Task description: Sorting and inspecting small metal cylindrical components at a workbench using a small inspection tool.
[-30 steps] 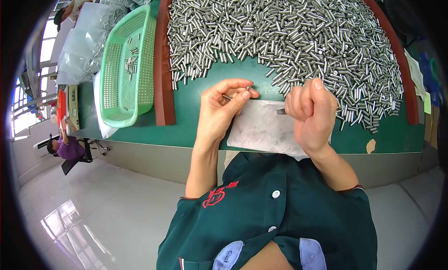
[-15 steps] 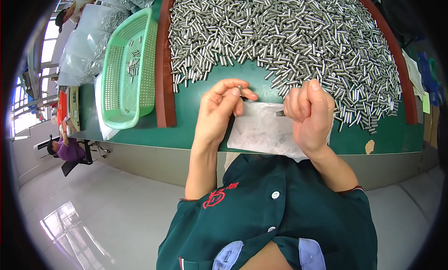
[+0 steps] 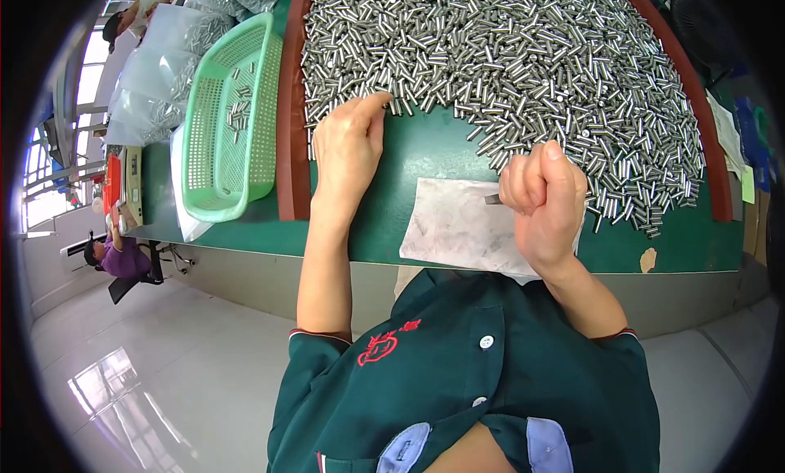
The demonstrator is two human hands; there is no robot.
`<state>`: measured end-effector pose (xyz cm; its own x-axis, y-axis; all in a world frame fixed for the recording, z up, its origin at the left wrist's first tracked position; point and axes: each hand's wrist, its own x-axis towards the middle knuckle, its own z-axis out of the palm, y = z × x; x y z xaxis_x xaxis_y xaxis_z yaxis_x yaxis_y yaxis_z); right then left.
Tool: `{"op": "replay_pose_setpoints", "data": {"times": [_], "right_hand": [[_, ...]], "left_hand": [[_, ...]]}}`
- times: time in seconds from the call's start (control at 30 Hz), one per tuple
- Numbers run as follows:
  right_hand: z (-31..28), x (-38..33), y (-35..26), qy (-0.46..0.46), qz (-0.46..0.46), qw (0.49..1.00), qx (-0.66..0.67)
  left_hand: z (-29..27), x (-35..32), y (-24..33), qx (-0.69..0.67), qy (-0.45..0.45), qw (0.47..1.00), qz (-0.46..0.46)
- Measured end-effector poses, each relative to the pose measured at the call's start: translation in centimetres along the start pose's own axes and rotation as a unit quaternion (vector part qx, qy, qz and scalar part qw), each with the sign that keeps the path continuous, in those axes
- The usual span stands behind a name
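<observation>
My left hand [image 3: 347, 138] is at the near left edge of a wide heap of short shiny metal pins [image 3: 507, 56]. Its index finger stretches out onto the pins, with the thumb apart from it; the other fingers are mostly hidden under the palm. I see no pin clearly held there. My right hand [image 3: 544, 195] is closed in a fist above a smudged white sheet [image 3: 454, 224]. From its left side sticks the flat end of a dark object [image 3: 492, 199]; the fist hides the rest of it.
Reddish-brown rails [image 3: 293, 146] flank the heap on the green table [image 3: 384, 219]. Left of them stands a light green basket [image 3: 266, 146] with several pins inside. Beyond it are clear plastic bags [image 3: 151, 80] of pins and a scale [image 3: 131, 179]. Other people are at far left.
My left hand has moved from beside the white sheet, where it pinched a small metal pin, up and left to the heap's edge. That pin no longer shows in it. My right hand stays put.
</observation>
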<state>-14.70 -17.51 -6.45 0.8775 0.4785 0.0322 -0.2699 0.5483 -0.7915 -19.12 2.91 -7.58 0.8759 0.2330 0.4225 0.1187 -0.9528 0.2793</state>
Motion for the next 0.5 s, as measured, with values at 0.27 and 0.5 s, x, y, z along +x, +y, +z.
{"op": "replay_pose_setpoints", "data": {"times": [0.27, 0.5], "right_hand": [[-0.3, 0.1, -0.1, -0.001, 0.001, 1.0, 0.002], [-0.4, 0.1, -0.1, 0.002, 0.005, 1.0, -0.003]], "left_hand": [[-0.3, -0.4, 1.1, -0.052, -0.077, 0.996, -0.002], [-0.7, -1.7, 2.9, -0.293, -0.085, 0.943, -0.137]]}}
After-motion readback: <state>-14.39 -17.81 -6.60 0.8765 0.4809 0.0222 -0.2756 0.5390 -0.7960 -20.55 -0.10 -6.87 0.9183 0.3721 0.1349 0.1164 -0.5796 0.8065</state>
